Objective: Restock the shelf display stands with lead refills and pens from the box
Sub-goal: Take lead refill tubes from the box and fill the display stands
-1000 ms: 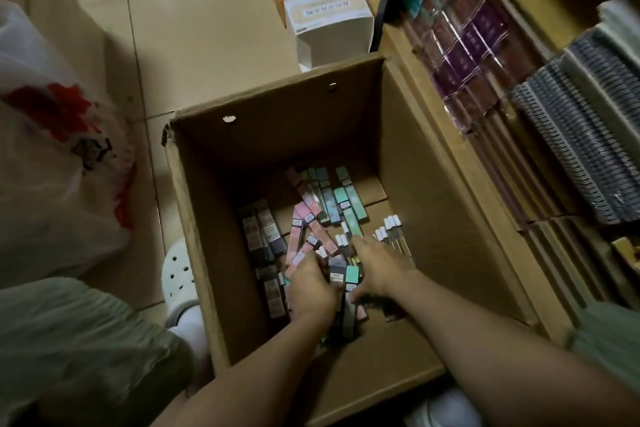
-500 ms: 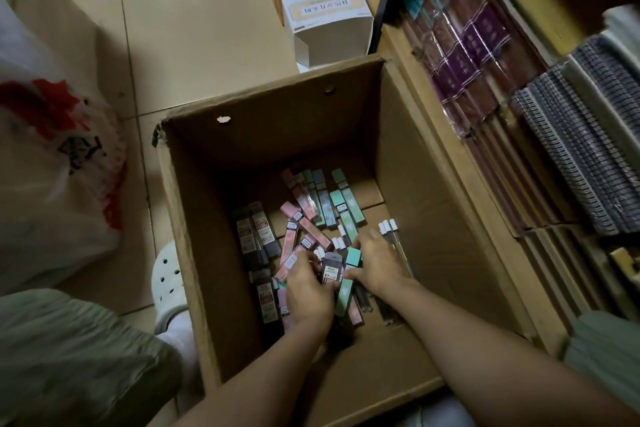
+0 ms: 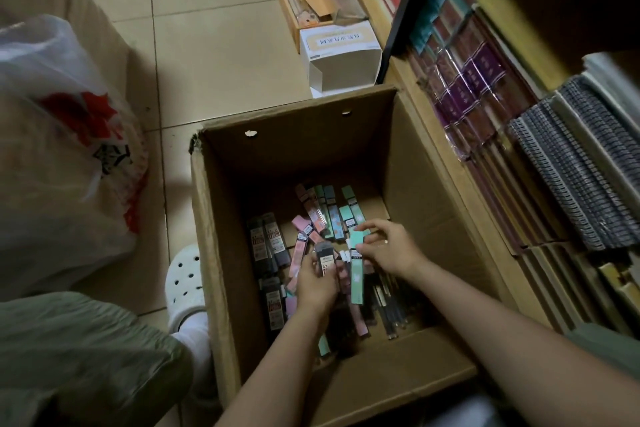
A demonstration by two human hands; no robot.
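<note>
- Both hands are down inside the cardboard box (image 3: 221,253) on the floor, gathering stock.
- The left hand (image 3: 317,282) has its fingers curled round a dark lead refill pack (image 3: 325,258), held upright near the middle of the box.
- The right hand (image 3: 389,250) pinches a mint-green refill pack (image 3: 356,279) at its top end; the pack hangs lengthways, just right of the dark one.
- More loose refill packs (image 3: 313,215) lie on the box bottom: pink and green ones at the far side, dark ones (image 3: 268,243) to the left.
- Thin pens (image 3: 391,302) lie under the right forearm.
- To do this well, I'd say: lay the green pack flat against the dark one, ends level, so the left hand carries a tidy stack.
- Sorting by colour now should save fumbling at the shelf (image 3: 485,87) on the right.
- The risk looks like a loose bundle fanning out on the lift, so take fewer and squeeze firmly.
</note>
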